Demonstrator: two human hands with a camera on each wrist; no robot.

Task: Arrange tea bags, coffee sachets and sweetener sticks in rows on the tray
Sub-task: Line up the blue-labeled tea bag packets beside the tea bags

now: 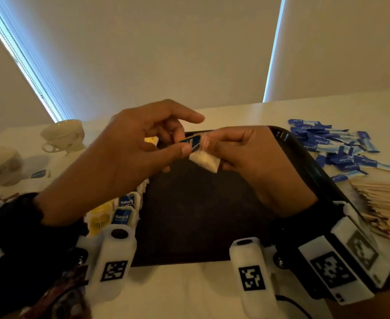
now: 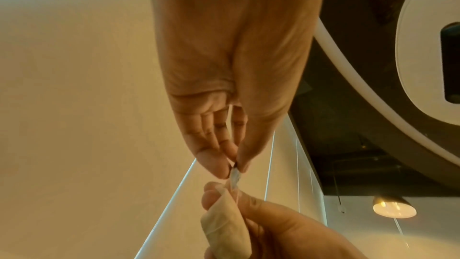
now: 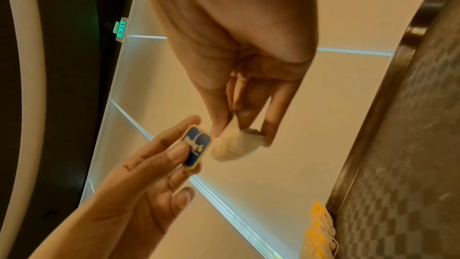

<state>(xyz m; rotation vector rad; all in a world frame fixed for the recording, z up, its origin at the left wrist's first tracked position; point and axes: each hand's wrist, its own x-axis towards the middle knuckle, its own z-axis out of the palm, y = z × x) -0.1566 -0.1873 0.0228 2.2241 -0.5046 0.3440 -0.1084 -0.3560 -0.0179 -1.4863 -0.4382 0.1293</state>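
1. Tea bag (image 1: pixel 204 161) hung above the tray (image 1: pixel 304 157), held between both my hands.
2. My right hand (image 1: pixel 247 155) pinched the bag's top between thumb and fingers.
3. My left hand (image 1: pixel 129 148) pinched its blue tag (image 1: pixel 190 141) between thumb and fingertip, the index finger held out straight.
4. More tea bags (image 1: pixel 122 209) stood in a row along the tray's left edge.
5. Sweetener sticks (image 1: pixel 334 143) lay in a loose heap on the surface (image 1: pixel 189 291), right of the tray, with brown sachets (image 1: pixel 387 208) stacked nearer me.
6. Two cups (image 1: pixel 63 135) sat on the far left.
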